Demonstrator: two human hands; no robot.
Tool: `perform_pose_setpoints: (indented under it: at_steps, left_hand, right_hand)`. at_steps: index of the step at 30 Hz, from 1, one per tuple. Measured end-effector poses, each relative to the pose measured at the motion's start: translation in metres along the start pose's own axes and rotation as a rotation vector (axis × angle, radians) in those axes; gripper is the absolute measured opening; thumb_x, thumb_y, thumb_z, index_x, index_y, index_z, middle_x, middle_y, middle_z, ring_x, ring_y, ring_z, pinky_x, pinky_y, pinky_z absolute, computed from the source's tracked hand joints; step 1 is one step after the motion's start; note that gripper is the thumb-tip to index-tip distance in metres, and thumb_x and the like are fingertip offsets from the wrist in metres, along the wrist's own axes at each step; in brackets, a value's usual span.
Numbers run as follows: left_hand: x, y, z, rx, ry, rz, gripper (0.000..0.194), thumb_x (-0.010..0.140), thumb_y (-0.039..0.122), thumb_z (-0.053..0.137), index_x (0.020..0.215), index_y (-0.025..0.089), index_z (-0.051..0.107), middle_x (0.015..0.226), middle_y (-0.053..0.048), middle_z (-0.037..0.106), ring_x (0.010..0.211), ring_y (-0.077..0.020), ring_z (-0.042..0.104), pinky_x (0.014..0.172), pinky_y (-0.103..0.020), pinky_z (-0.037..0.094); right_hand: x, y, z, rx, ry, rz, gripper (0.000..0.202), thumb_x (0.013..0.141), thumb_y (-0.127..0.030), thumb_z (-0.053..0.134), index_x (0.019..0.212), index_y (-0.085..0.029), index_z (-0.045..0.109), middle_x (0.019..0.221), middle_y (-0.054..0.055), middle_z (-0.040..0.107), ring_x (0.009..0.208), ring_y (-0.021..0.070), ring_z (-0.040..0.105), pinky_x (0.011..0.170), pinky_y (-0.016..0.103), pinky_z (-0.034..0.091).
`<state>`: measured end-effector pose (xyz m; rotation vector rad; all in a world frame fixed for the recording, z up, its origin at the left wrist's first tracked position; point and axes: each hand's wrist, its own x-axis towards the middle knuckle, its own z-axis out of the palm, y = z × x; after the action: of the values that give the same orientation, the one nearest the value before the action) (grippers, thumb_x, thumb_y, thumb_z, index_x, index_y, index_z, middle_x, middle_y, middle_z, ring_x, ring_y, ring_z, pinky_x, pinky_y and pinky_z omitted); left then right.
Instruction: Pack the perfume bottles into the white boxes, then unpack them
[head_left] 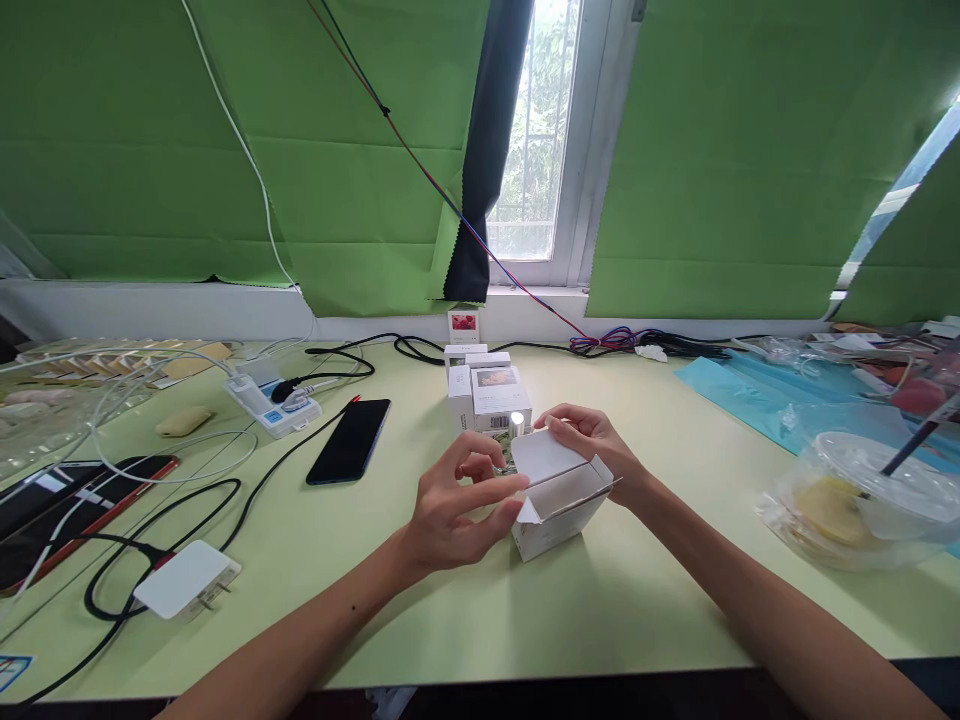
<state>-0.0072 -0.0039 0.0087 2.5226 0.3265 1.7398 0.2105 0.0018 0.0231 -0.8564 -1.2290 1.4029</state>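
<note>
A small white cardboard box (555, 530) stands open on the table in front of me, its top lid raised and side flaps spread. Its inside shows bare white walls; the bottom is partly hidden. My left hand (465, 505) has thumb and index finger closed at the box's left side flap, the other fingers curled. My right hand (589, 438) grips the raised lid from behind, some fingertips hidden. Just behind the lid, close to my left fingers, is a small thing with a shiny silver cap (516, 425); its lower part is mostly covered.
Several closed white boxes (501, 392) stand behind. A black phone (349, 442), a power strip (271, 398), a white charger (187, 578) and tangled cables lie left. At right are a lidded plastic cup (862, 500) in a bag and blue sheeting (757, 410).
</note>
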Motion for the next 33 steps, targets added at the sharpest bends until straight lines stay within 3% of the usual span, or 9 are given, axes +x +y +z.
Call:
perform_pose_setpoints:
  at_steps: [4,11,21,26,30,33]
  left_hand:
    - [-0.001,0.003,0.000,-0.015,-0.060,-0.056,0.021,0.092,0.021,0.065,0.111,0.024,0.074,0.098,-0.003,0.051,0.056,-0.0050,0.046,0.046,-0.021,0.046]
    - [-0.004,0.000,0.003,-0.150,-0.235,-0.163,0.044,0.093,0.026,0.062,0.136,0.027,0.057,0.096,-0.003,0.056,0.060,-0.0082,0.046,0.051,-0.021,0.047]
    - [-0.010,-0.001,0.002,-0.257,-0.428,-0.384,0.055,0.095,0.046,0.061,0.144,0.028,0.042,0.102,-0.006,0.068,0.072,-0.0138,0.061,0.056,-0.023,0.052]
    - [-0.012,-0.001,0.003,-0.294,-0.445,-0.444,0.060,0.093,0.046,0.065,0.145,0.027,0.041,0.100,-0.006,0.070,0.075,-0.0151,0.065,0.058,-0.023,0.056]
    - [-0.010,-0.001,0.004,-0.293,-0.448,-0.418,0.067,0.093,0.044,0.066,0.153,0.027,0.039,0.122,-0.012,0.069,0.079,-0.0149,0.067,0.058,-0.023,0.058]
    - [-0.009,-0.002,0.004,-0.266,-0.455,-0.389,0.068,0.093,0.046,0.067,0.153,0.028,0.042,0.145,-0.017,0.059,0.082,-0.0146,0.068,0.058,-0.023,0.059]
  right_hand:
    - [0.000,0.001,-0.001,0.010,0.008,-0.004,0.039,0.074,-0.057,0.084,0.083,-0.020,0.074,0.075,0.001,0.069,0.057,0.0118,0.056,0.049,0.022,0.037]
    - [0.000,0.004,-0.001,0.036,0.000,-0.014,0.043,0.072,-0.060,0.084,0.082,-0.019,0.075,0.069,0.000,0.065,0.055,0.0117,0.052,0.048,0.023,0.037]
    - [-0.001,0.005,0.003,0.066,0.002,-0.033,0.047,0.071,-0.064,0.084,0.078,-0.019,0.073,0.067,0.000,0.062,0.054,0.0109,0.050,0.047,0.022,0.036]
    - [-0.001,0.005,0.002,0.072,-0.013,-0.025,0.049,0.069,-0.065,0.085,0.078,-0.018,0.074,0.068,0.000,0.063,0.054,0.0107,0.051,0.048,0.022,0.038]
    - [0.001,0.007,0.001,0.075,-0.035,0.012,0.048,0.073,-0.065,0.082,0.078,-0.018,0.074,0.067,0.000,0.063,0.056,0.0112,0.054,0.048,0.021,0.040]
    - [0.002,0.011,-0.001,0.092,-0.038,0.055,0.048,0.074,-0.065,0.081,0.079,-0.019,0.073,0.065,0.000,0.062,0.054,0.0113,0.054,0.048,0.021,0.040]
